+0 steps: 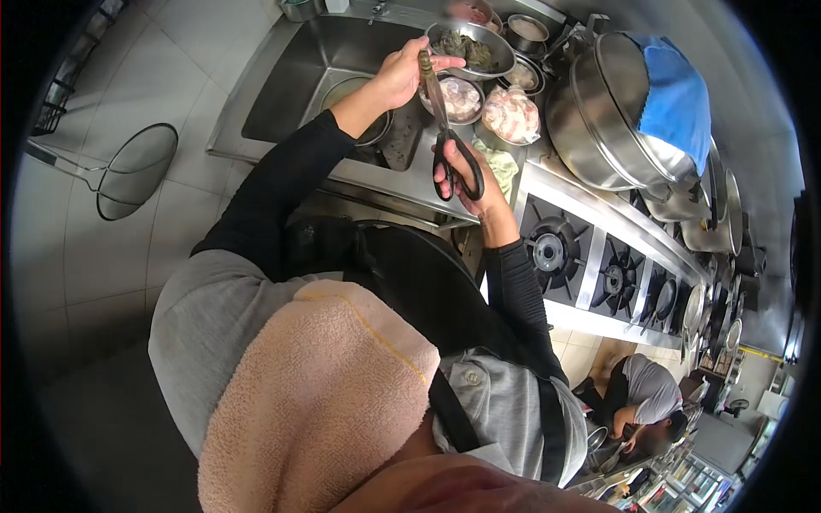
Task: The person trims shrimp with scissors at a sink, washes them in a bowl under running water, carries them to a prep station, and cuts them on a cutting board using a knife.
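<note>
My right hand (466, 184) has its fingers through the black handles of a pair of scissors (440, 107), blades pointing away from me. At the blade tips, my left hand (400, 75) has its thumb and fingers around a small brownish-green piece, whose kind I cannot make out. One left finger stretches beside the rim of a steel bowl (510, 64) holding dark grey-green food. Under and in front of that bowl is another bowl with pale pieces (460, 98). A plastic bag of pinkish-white pieces (511, 115) sits to the right of the scissors.
A steel sink (286, 85) with a round strainer lies left. A large steel pot (590, 111) with a blue cloth (676, 94) stands right, beyond a gas burner (549, 250). A wire skimmer (137, 171) shows at far left. Another person (646, 389) bends at lower right.
</note>
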{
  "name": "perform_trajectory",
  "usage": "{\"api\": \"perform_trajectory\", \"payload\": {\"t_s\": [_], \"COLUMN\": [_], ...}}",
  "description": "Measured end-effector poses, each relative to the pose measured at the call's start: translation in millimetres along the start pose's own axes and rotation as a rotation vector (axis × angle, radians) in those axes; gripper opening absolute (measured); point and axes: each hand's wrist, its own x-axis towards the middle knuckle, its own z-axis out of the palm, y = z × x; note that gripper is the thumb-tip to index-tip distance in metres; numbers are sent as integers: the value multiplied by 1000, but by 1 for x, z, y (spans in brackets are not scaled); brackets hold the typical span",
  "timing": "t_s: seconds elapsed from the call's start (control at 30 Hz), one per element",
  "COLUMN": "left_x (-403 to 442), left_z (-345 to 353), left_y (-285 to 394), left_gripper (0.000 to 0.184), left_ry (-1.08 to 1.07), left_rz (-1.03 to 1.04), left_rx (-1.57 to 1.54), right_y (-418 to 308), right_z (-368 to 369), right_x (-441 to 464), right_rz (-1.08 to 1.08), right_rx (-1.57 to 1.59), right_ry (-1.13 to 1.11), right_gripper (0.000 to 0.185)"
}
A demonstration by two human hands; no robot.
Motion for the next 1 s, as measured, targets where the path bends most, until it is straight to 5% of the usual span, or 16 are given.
{"api": "perform_trajectory", "payload": {"t_s": [0.43, 0.63, 1.0], "left_x": [5, 6, 4], "left_z": [20, 25, 27], "left_y": [-6, -10, 0], "left_gripper": [54, 42, 39], "left_ry": [-87, -8, -99], "left_rz": [135, -58, 200], "left_rx": [96, -9, 130], "right_y": [6, 20, 12], "right_z": [-11, -17, -10], "right_x": [-5, 4, -3], "right_rz": [-7, -58, -49], "right_rx": [29, -84, 130], "right_ry": [59, 92, 73], "right_gripper": [53, 47, 40]}}
